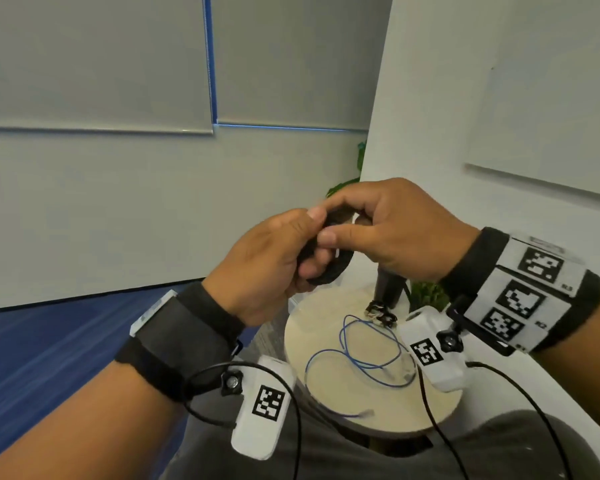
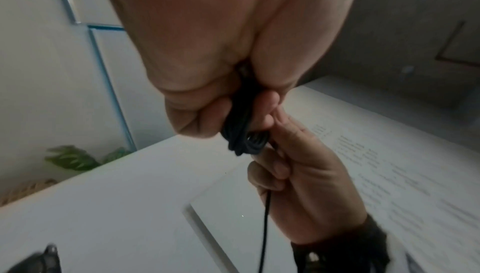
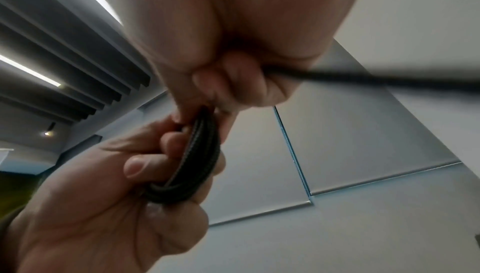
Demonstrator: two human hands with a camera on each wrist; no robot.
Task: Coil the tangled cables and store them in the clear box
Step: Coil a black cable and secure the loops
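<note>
Both hands are up in the air, above a small round table [image 1: 440, 410]. The left hand [image 1: 267, 268] has its fingers curled tight around a black cable [image 1: 329, 268] that is wound into a small ring. The right hand [image 1: 395, 230] pinches the top of the same ring with its thumb and first finger, and its other fingers are curled in. In the right wrist view, a loose bit of the black cable runs out of the right hand to the right. A thin blue cable [image 1: 357, 355] lies in loose loops on the table, under the hands. At the far side of the table lies a small dark bundle [image 1: 380, 311]; what it is cannot be told. I cannot see the clear box.
</note>
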